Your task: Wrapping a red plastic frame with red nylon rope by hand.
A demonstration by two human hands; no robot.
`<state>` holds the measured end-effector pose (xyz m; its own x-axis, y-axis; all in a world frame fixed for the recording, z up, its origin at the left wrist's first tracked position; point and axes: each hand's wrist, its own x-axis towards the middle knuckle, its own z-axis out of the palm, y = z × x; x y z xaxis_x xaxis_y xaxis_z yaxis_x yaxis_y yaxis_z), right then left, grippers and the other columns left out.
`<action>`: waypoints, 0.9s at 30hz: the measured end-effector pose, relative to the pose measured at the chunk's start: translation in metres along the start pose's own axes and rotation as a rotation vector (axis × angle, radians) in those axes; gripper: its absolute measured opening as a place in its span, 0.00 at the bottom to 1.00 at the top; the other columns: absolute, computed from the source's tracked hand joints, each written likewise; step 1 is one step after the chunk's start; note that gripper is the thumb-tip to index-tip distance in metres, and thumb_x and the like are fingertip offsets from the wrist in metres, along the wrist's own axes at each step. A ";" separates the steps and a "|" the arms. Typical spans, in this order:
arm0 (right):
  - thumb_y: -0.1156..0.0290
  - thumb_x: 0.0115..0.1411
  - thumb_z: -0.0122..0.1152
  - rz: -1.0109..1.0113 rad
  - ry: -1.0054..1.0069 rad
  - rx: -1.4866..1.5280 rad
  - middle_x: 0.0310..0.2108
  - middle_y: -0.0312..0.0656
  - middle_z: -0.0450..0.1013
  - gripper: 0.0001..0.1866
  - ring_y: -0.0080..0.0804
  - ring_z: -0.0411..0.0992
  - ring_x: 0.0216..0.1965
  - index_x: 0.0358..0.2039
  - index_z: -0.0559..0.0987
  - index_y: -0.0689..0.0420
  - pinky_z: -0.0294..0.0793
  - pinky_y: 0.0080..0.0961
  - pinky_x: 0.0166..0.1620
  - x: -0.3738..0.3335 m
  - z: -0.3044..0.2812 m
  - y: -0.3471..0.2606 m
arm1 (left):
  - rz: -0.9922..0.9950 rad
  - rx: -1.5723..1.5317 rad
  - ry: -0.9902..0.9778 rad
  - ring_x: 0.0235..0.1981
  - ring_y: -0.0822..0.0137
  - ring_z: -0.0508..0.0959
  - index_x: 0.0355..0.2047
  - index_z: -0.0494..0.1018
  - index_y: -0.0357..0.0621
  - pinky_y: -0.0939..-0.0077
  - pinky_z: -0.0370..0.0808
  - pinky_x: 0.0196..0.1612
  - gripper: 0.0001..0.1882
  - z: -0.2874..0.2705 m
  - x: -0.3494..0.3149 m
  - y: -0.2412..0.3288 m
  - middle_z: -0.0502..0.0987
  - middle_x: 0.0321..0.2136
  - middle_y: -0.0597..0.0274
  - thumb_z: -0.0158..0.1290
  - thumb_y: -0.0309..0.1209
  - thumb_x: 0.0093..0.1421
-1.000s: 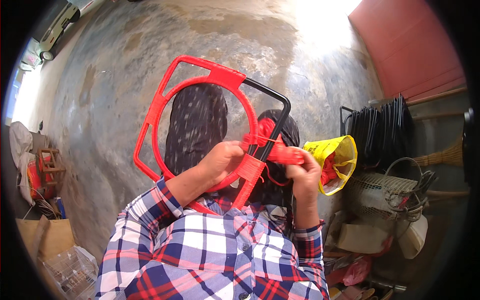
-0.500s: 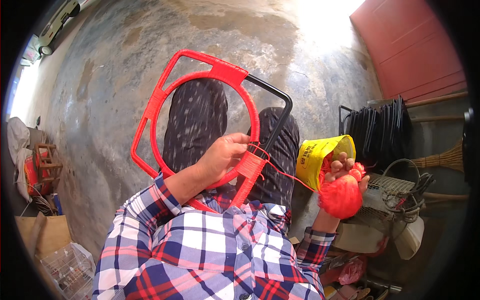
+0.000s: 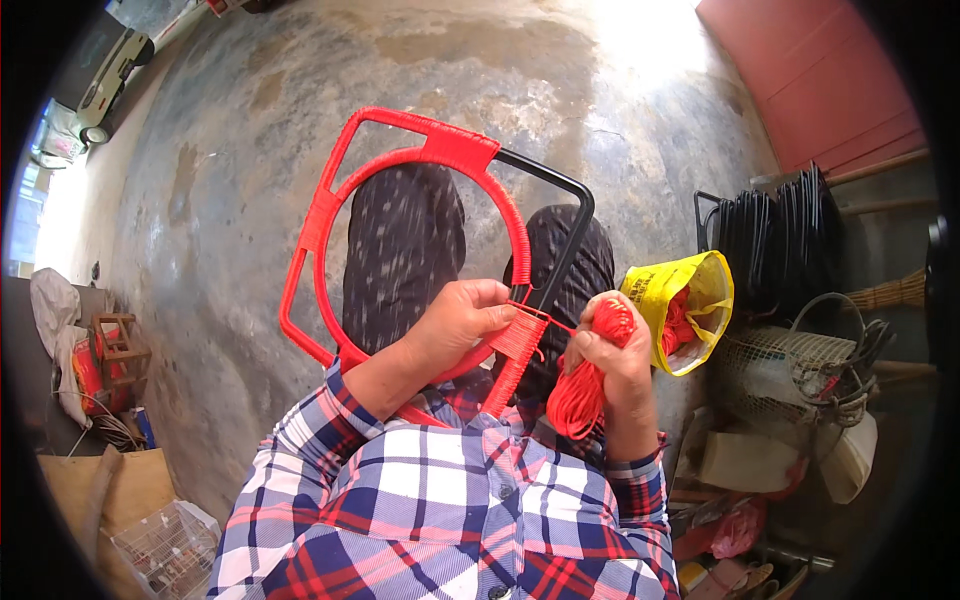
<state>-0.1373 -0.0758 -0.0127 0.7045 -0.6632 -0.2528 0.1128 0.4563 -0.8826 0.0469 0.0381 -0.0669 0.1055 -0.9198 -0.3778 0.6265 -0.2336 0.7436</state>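
On my lap lies a metal frame (image 3: 455,148), a ring inside a squarish outline. Red cord wraps most of it, while a black bar (image 3: 548,175) at its right side is bare. My left hand (image 3: 462,322) pinches the ring beside a wrapped joint (image 3: 520,337), where the cord crosses. A bundle of red cord (image 3: 578,398) is gripped in my right hand (image 3: 612,352), just right of that joint. A short strand runs taut from the bundle to the frame.
Right of my knee stands a yellow bag (image 3: 690,300) with more red cord inside. Beyond it are stacked black metal frames (image 3: 790,230), a wire basket (image 3: 770,365) and a straw broom (image 3: 890,292). A wooden rack (image 3: 120,350) stands at the left. A red door (image 3: 815,80) is at the far right.
My right hand has come left with the cord bundle, from beside the yellow bag to next to the frame's joint. The strand between them is shorter. My left hand stays at the ring.
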 end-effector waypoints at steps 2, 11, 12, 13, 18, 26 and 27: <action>0.84 0.52 0.59 0.019 -0.085 -0.010 0.20 0.36 0.68 0.11 0.23 0.70 0.19 0.35 0.70 0.61 0.72 0.21 0.25 -0.001 0.009 0.000 | -0.020 -0.005 0.046 0.33 0.76 0.79 0.41 0.73 0.35 0.82 0.76 0.40 0.07 0.001 0.001 0.000 0.79 0.33 0.64 0.54 0.23 0.62; 0.72 0.55 0.54 -0.194 0.454 -0.016 0.26 0.41 0.71 0.11 0.24 0.70 0.23 0.38 0.71 0.60 0.71 0.19 0.29 -0.054 -0.107 -0.057 | -0.033 -0.380 -0.129 0.43 0.66 0.79 0.51 0.67 0.34 0.70 0.76 0.50 0.15 0.000 0.001 0.003 0.77 0.42 0.55 0.48 0.26 0.65; 0.71 0.58 0.55 -0.228 0.447 0.015 0.25 0.38 0.70 0.08 0.23 0.69 0.24 0.38 0.71 0.58 0.70 0.18 0.29 -0.068 -0.138 -0.071 | -0.030 -0.372 -0.093 0.43 0.65 0.79 0.50 0.69 0.34 0.68 0.76 0.50 0.15 -0.001 0.002 0.003 0.77 0.42 0.56 0.46 0.30 0.67; 0.69 0.59 0.56 -0.327 0.595 0.003 0.24 0.36 0.70 0.07 0.23 0.68 0.25 0.36 0.72 0.57 0.71 0.19 0.30 -0.083 -0.170 -0.084 | -0.001 -0.388 -0.111 0.43 0.65 0.79 0.50 0.69 0.34 0.68 0.76 0.50 0.15 -0.002 0.002 0.002 0.77 0.42 0.56 0.46 0.30 0.67; 0.64 0.61 0.55 -0.620 0.428 0.221 0.29 0.38 0.72 0.11 0.33 0.71 0.33 0.39 0.74 0.59 0.73 0.33 0.42 -0.156 -0.282 -0.116 | -0.067 -0.486 -0.076 0.44 0.66 0.77 0.45 0.73 0.37 0.66 0.73 0.52 0.18 -0.003 0.001 0.004 0.78 0.42 0.58 0.45 0.40 0.68; 0.76 0.43 0.60 -0.098 0.132 -0.293 0.45 0.47 0.72 0.26 0.38 0.73 0.44 0.48 0.73 0.66 0.74 0.40 0.52 -0.090 -0.102 -0.038 | -0.028 -0.474 -0.125 0.46 0.62 0.76 0.51 0.70 0.34 0.64 0.70 0.54 0.29 0.003 0.001 0.010 0.76 0.42 0.55 0.42 0.50 0.68; 0.71 0.44 0.66 -0.024 -0.229 -0.723 0.41 0.44 0.74 0.23 0.37 0.74 0.41 0.43 0.78 0.64 0.75 0.36 0.47 -0.064 -0.081 -0.036 | -0.061 -0.478 -0.156 0.47 0.60 0.75 0.54 0.68 0.32 0.62 0.69 0.56 0.33 0.003 0.000 0.010 0.75 0.43 0.54 0.42 0.53 0.67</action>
<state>-0.2429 -0.0982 0.0034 0.8446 -0.4921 -0.2109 -0.3014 -0.1114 -0.9470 0.0513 0.0344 -0.0576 -0.0361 -0.9537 -0.2985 0.9151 -0.1516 0.3737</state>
